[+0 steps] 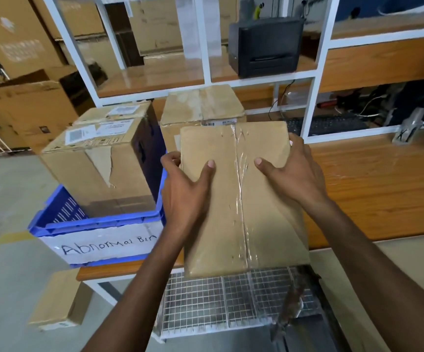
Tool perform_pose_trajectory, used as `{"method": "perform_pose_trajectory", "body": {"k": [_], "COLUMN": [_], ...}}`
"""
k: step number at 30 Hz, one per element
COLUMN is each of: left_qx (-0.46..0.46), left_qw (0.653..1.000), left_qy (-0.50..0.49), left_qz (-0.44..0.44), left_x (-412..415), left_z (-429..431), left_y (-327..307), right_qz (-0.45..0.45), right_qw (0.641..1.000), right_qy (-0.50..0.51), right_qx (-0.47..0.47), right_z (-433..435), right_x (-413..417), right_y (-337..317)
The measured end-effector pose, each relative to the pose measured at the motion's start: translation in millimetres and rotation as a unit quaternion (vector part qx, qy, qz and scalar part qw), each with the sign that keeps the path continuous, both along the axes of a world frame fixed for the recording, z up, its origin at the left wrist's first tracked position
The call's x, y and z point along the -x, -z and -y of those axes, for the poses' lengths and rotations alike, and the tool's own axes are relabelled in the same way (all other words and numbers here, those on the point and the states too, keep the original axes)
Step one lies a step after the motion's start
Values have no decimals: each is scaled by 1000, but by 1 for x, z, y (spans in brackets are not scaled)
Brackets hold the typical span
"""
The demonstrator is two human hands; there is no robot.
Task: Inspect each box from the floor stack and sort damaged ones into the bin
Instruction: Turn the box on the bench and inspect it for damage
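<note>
Both hands, left hand [188, 189] and right hand [291, 176], grip a taped cardboard box [241, 199] above the wooden table [373, 189]: inspection underway; next, probably turn it, then choose the blue bin [99, 224].

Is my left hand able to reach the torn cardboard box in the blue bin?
Likely not yet: the left hand grips the taped brown cardboard box. Otherwise nothing blocks the torn cardboard box in the nearby blue plastic bin.

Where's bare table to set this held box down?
Free: the wooden table right of the held box, between the white shelf frame and the table's front edge. Crowded: left end, with the blue bin and a second box beside it.
</note>
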State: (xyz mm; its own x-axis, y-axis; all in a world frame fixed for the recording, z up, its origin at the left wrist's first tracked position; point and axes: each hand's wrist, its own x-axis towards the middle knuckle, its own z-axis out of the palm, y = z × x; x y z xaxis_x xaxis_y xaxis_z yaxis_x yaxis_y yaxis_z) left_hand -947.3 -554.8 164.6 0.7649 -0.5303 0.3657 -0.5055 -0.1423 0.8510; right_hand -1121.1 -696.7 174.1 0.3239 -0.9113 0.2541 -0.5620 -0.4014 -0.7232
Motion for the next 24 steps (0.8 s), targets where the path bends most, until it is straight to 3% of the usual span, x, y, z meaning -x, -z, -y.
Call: {"method": "perform_pose_trajectory", "body": {"k": [5,14,24], "left_qx": [42,38,-31], "left_qw": [998,998,996], "left_qy": [-6,19,12], "left_qz": [49,56,87], "left_x": [-2,1,-15], "left_z": [-11,-20,-6], "left_y": [-7,39,2], "right_qz": [6,-103,5], "right_qw": [999,989,993], "right_qy": [-4,-96,-88], "right_qx": [40,41,78], "right_z": [-4,-11,-3], "right_x": [10,18,-12], "right_y": [-21,8,6]}}
